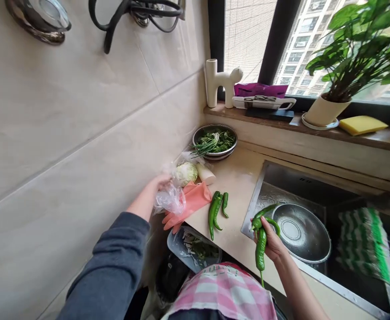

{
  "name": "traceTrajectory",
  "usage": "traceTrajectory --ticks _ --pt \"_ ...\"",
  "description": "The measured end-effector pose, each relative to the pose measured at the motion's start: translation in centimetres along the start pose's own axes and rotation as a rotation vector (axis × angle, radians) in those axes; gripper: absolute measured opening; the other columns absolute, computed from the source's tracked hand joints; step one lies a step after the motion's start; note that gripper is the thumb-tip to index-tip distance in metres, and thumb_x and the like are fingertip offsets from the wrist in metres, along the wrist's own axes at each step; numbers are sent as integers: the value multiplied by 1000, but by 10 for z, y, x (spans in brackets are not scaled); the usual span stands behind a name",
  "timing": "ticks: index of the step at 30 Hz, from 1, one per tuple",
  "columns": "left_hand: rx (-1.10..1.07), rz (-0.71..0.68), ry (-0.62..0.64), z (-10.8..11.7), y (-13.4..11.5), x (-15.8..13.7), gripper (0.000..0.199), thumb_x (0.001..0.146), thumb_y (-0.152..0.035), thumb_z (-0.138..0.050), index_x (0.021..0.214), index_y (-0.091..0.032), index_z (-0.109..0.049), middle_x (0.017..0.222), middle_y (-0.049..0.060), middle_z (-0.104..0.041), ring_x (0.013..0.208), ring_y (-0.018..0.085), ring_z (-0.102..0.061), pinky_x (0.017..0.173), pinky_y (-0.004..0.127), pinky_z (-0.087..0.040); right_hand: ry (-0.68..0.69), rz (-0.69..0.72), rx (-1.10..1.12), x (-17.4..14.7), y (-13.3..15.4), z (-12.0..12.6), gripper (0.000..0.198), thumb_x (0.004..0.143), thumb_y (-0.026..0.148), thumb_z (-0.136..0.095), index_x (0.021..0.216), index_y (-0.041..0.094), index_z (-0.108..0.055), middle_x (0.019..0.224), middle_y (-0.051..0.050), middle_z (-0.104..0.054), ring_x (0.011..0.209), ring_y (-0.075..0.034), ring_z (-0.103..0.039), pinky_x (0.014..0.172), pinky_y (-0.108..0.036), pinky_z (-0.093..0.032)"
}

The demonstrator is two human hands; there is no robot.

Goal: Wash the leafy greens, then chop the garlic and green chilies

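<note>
1. Over the front-left corner of the rectangular steel sink (255, 195), head view: right hand (271, 243) curled round a few long glossy green peppers (260, 253).
2. Left hand (164, 181) by the tiled wall, at a crinkled clear plastic bag (170, 199). Fingers partly hidden; can't tell how far closed or whether it grips.
3. More long green peppers (212, 218) loose on the beige countertop (236, 186), between the hands. Coral rubber gloves (195, 198) block the direct line from left hand to them.
4. Behind gloves: pale green cabbage (186, 173), thick white radish piece (205, 174). Farther back, dark round bowl (219, 156) of leafy greens (215, 141).
5. Round metal basin (291, 229) fills the sink's near-left part; green-and-white striped cloth (361, 244) right of it.
6. Below counter edge: grey plastic tub (174, 242) with scraps.
</note>
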State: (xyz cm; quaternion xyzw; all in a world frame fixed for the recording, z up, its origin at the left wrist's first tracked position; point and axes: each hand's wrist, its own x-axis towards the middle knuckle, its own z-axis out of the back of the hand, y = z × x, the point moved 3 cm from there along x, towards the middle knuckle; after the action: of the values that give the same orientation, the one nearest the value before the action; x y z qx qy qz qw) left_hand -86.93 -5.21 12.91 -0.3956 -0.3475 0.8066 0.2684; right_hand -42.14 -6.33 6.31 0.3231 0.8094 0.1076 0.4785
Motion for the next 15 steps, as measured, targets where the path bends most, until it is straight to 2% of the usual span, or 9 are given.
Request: traceTrajectory --ticks 2,5,6,8,11,13,15 --pt "138 -36 -74 9 -8 -8 13 67 -24 -61 77 -16 -58 69 5 -59 75 21 -58 67 28 -43 20 1 2 3 -3 -11 27 62 39 -74 71 16 -63 54 1 -61 38 -6 -47 35 -17 -36" --pt "464 -230 -277 12 -20 -18 6 70 -18 -56 75 -17 -60 87 9 -60 96 25 -54 76 29 -41 81 -29 -16 7 -10 -27 29 61 39 -75 72 14 -64 56 0 -62 38 -5 -47 35 -16 -36" --pt "530 -285 -305 9 -22 -21 8 72 -17 -55 76 -18 -61 92 9 -60 101 25 -52 78 29 -40 101 -36 -34 7 -13 -31 30 62 39 -75 73 14 -65 56 1 -62 38 -5 -46 35 -16 -35" --pt "554 -306 -270 2 -19 -24 11 71 -14 -54 78 -17 -62 94 9 -60 101 24 -51 77 28 -40 125 -39 -78 7 -18 -37 31 63 41 -74 74 14 -65 55 1 -61 37 -4 -44 34 -15 -34" --pt "529 -217 -176 -3 -13 -26 12 66 -7 -55 74 -13 -63 75 7 -62 81 21 -57 68 26 -42 127 -13 -150 5 -22 -39 30 64 42 -72 74 15 -65 56 1 -61 37 -4 -43 34 -16 -33" --pt "527 -198 -136 0 -16 -28 11 67 -7 -54 73 -11 -63 65 5 -60 71 18 -57 63 25 -42 124 4 -204 3 -24 -40 30 65 44 -71 73 15 -65 56 0 -60 38 -5 -43 34 -17 -32" --pt "569 -221 -130 9 -26 -33 11 70 -11 -54 74 -12 -63 64 4 -60 71 18 -56 64 25 -42 129 14 -248 1 -26 -42 32 65 46 -70 73 15 -65 53 0 -59 38 -6 -42 33 -18 -30"
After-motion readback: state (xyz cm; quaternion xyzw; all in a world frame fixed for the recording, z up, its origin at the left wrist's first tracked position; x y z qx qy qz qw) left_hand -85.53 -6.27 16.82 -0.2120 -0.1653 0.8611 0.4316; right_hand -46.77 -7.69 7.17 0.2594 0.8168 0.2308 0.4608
